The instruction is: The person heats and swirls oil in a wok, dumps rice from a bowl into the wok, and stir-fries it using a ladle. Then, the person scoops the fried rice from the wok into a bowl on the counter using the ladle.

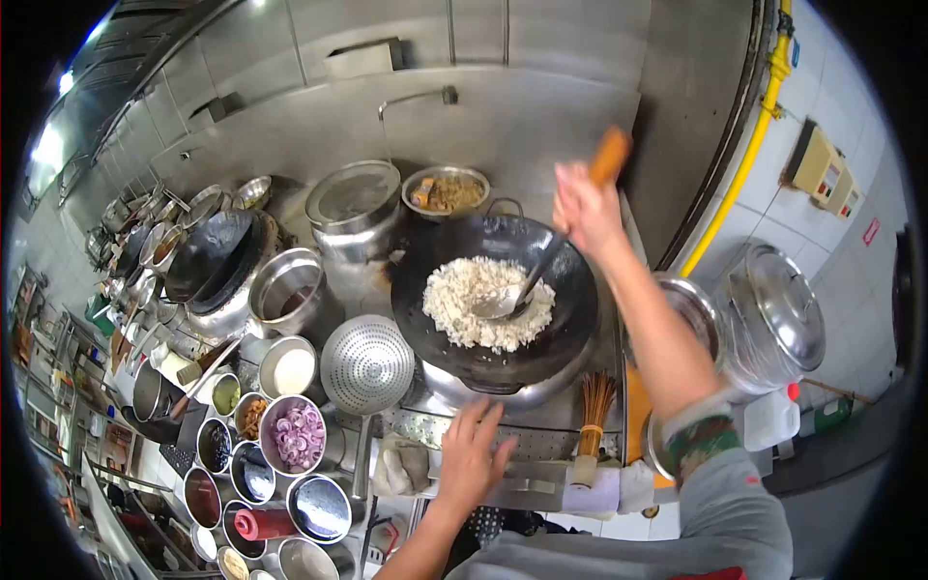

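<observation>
While I have the right hand [585,208] closed around the ladle [547,263], the rice [454,304] lies in the wok [572,314] between that hand's 7 and 8 o'clock; my left hand [472,452], loosely spread, sits near the wok's 6 o'clock rim.

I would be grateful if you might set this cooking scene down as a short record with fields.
Right hand: gripping a wooden-ended utensil, its metal head in the rice
Left hand: open, nothing visibly held, near the wok's front handle
Wok: black, containing the white rice
Left of wok: perforated strainer; sliced purple onion
Front right of wok: bristle brush, bristles up
</observation>
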{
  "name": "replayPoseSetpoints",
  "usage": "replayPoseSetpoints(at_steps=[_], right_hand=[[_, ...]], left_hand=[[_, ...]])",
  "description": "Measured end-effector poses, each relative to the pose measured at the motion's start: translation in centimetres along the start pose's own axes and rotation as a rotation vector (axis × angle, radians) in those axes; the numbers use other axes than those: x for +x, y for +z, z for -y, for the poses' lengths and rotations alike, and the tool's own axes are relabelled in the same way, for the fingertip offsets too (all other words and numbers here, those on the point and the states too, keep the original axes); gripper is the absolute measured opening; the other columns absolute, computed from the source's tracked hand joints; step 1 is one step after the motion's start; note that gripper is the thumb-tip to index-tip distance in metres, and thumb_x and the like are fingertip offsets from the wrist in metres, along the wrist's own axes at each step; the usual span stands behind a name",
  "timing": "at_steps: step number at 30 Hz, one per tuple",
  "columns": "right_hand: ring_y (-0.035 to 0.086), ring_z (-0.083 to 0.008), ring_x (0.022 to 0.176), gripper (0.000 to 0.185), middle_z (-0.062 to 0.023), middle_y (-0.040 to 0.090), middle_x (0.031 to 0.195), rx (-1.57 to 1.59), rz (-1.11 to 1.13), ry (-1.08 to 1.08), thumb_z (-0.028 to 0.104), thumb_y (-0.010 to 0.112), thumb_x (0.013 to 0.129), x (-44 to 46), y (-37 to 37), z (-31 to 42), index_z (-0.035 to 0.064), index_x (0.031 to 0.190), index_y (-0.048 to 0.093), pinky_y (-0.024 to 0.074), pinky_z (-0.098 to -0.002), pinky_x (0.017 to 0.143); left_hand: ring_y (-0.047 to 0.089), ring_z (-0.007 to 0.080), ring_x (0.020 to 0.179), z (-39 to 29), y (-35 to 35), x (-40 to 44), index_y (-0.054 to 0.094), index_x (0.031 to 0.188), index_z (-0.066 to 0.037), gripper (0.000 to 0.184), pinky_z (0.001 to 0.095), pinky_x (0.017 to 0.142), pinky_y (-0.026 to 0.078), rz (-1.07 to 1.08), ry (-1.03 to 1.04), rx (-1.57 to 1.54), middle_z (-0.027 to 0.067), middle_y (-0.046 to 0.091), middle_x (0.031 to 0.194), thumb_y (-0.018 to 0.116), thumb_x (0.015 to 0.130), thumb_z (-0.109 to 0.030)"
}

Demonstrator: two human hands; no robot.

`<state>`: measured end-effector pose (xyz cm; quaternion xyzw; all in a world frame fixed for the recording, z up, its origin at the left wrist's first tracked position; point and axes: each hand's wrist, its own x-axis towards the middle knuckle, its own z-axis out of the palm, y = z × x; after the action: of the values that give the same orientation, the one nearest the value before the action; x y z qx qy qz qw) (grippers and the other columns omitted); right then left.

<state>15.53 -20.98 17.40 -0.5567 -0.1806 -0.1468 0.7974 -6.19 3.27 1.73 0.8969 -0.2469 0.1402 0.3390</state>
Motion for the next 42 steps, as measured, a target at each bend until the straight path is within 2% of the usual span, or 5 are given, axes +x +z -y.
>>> replayPoseSetpoints(at_steps=[6, 13, 30, 38, 42], right_hand=[[0.036, -0.0090, 0.039, 0.036, 0.0042, 0.037, 0.052, 0.036, -0.090, 0.014, 0.021, 0.066, 0.092, 0.3, 3.0, -3.5, 0.0133, 0.068, 0.042, 0.0284, -0.0266, 0.038], [0.031, -0.0074, 0.038, 0.041, 0.0069, 0.033, 0.049, -0.164, 0.019, 0.009, 0.025, 0.069, 0.091, -0.6, 3.7, 3.8, 0.0160, 0.063, 0.041, 0.0287, -0.0248, 0.040], [0.033, -0.0091, 0.040, 0.037, 0.0032, 0.034, 0.050, -0.006, 0.007, -0.150, 0.015, 0.063, 0.092, -6.9, 2.9, 4.4, 0.0118, 0.064, 0.040, 0.0288, -0.0274, 0.039], [0.038, -0.0087, 0.040, 0.043, 0.0049, 0.035, 0.050, -0.167, -0.028, -0.120, 0.023, 0.067, 0.092, -2.6, 1.2, 2.0, 0.0134, 0.061, 0.039, 0.0311, -0.0261, 0.040], [0.034, -0.0070, 0.038, 0.037, 0.0058, 0.035, 0.051, 0.101, -0.163, -0.125, 0.021, 0.068, 0.091, -3.7, -2.9, -3.8, 0.0145, 0.066, 0.042, 0.0271, -0.0255, 0.038]], left_hand=[[0.064, 0.0363, 0.106, 9.8, 10.8, -20.8, 0.057, 0.134, -0.007, 0.048, 0.0419, 0.093, 0.049, 1.051, -0.351, -0.472, 0.0225, 0.062, 0.124, 0.067, 0.090, -0.023], [0.063, 0.0374, 0.106, 17.8, 27.9, -22.6, 0.060, 0.129, -0.006, 0.045, 0.0425, 0.094, 0.049, 0.583, -0.623, -0.203, 0.0231, 0.063, 0.121, 0.067, 0.090, -0.026], [0.063, 0.0400, 0.108, 18.0, 30.0, -22.9, 0.067, 0.117, -0.005, 0.039, 0.0440, 0.097, 0.048, 0.524, -0.727, -0.209, 0.0244, 0.066, 0.114, 0.066, 0.090, -0.033], [0.069, 0.0371, 0.096, 5.8, 4.7, -19.3, 0.072, 0.109, -0.007, 0.030, 0.0412, 0.085, 0.054, 0.743, -0.636, -0.508, 0.0226, 0.070, 0.102, 0.072, 0.087, -0.026], [0.054, 0.0374, 0.110, 0.1, -2.8, -0.8, 0.058, 0.126, 0.000, 0.052, 0.0467, 0.096, 0.042, 0.002, -0.131, 0.119, 0.0193, 0.060, 0.119, 0.073, 0.085, -0.026]])
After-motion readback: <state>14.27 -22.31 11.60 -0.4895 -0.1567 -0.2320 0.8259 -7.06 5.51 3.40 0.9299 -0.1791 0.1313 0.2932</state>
